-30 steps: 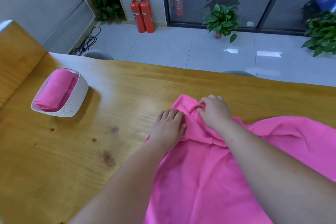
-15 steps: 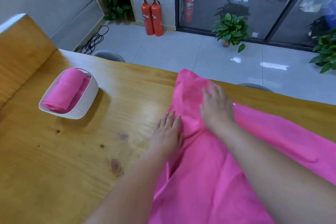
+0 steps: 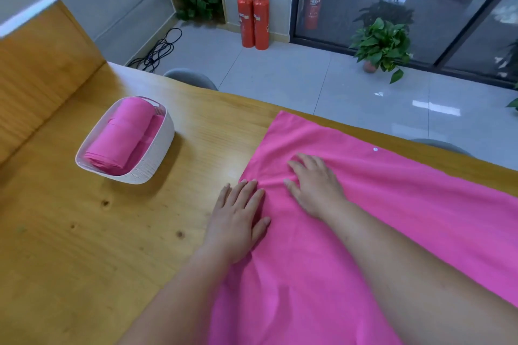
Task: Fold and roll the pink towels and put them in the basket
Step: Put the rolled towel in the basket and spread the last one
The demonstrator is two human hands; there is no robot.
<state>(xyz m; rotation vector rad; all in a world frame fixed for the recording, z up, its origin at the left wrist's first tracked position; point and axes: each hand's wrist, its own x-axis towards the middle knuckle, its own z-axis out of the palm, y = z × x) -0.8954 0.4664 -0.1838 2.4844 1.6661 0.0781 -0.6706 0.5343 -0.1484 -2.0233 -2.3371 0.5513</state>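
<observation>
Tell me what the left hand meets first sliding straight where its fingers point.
Way looks free: the left hand would likely follow the left edge of the pink towel to the far edge of the wooden table. The white basket sits further left.

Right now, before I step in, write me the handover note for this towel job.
Left hand: open, flat on the left edge of the spread pink towel.
Right hand: open, flat on the same towel, further in.
Basket: on the table to the left, apart from that towel.
Done: a rolled towel lies in the basket.
Left: fold, roll and basket the spread towel.
</observation>
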